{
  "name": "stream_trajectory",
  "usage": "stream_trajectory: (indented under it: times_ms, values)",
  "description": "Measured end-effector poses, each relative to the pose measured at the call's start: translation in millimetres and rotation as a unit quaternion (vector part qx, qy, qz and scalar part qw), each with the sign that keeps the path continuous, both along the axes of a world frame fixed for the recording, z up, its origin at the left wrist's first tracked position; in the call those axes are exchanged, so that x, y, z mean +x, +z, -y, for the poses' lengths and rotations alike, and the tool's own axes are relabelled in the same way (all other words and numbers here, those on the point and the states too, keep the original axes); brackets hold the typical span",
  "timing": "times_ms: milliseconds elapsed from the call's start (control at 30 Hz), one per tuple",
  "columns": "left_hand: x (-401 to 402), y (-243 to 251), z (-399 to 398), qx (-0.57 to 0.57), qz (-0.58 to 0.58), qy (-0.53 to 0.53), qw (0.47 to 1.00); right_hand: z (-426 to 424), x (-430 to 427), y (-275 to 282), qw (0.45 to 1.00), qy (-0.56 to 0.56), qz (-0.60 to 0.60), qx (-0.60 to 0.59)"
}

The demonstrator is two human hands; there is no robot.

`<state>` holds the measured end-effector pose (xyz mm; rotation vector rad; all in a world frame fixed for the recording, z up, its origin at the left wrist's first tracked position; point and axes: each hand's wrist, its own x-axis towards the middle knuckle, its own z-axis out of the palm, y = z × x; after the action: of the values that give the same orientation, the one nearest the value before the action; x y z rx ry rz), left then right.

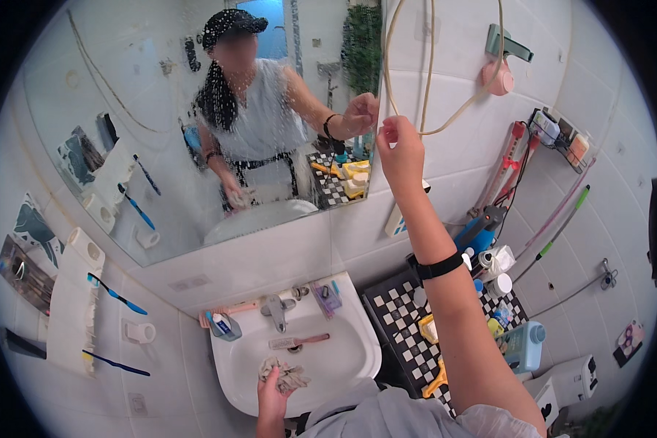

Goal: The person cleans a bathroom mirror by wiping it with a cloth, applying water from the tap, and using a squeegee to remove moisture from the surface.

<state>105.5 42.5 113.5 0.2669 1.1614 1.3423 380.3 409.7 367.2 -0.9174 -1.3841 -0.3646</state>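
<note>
A crumpled grey cloth is gripped in my left hand, low over the front of the white washbasin. My right hand is raised at the right edge of the wall mirror, fingers curled. A beige hose or cable hangs in loops on the tiles and passes behind that hand; I cannot tell whether the fingers pinch it. Droplets and wet streaks cover much of the mirror, which reflects a person in a cap. Inside the basin, a pink-handled brush lies across the drain below the faucet.
Right of the basin, a black-and-white checkered surface carries bottles, a yellow scraper and a light-blue jug. A pink comb lies on the basin's back rim. Toothbrushes and a holder strip are on the left wall.
</note>
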Motion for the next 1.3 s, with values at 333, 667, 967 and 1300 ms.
stream_trajectory:
  times_ms: [333,667,967,1300]
  values:
    - [1.2,0.4,-2.0,-0.013,-0.003,0.002,1.0,-5.6,-4.4,-11.2,0.998,0.058,-0.003,-0.009]
    - [1.2,2.9,-4.3,-0.01,-0.014,0.002,1.0,-16.6,-1.6,-8.5,0.997,0.072,-0.028,0.012]
    - [4.5,0.1,-16.0,-0.016,-0.005,-0.017,1.0,-21.8,0.5,-9.6,0.997,0.065,-0.036,0.0]
    - [9.2,-3.8,-18.8,-0.006,-0.018,-0.032,0.999,-34.3,-3.4,-14.8,0.998,0.037,-0.04,-0.016]
